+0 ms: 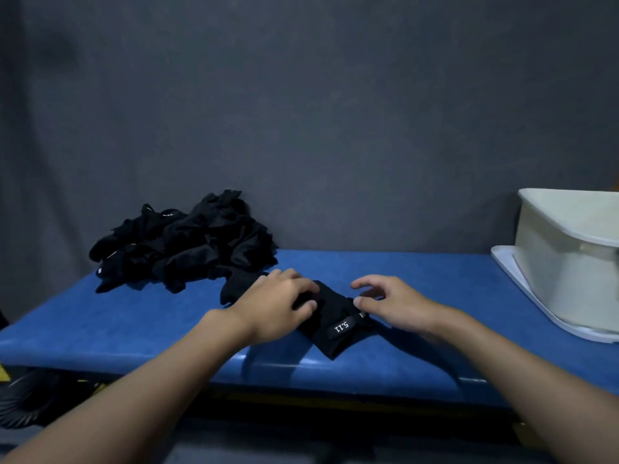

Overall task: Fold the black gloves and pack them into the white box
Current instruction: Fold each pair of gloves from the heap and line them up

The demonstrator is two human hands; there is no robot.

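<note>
Fingers [296, 279] of the left hand [278, 303], just right of the pile of black gloves [187, 242], curl with the thumb around one glove [338, 326] on the blue table [134, 323]. The right hand [398, 304] spreads its fingers wide, thumb tip touching that glove. Far right stands the white box [566, 262].

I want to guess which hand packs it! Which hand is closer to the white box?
Right. The right hand touches the black glove on the side toward the white box; the left hand grips the glove, farther away.
</note>
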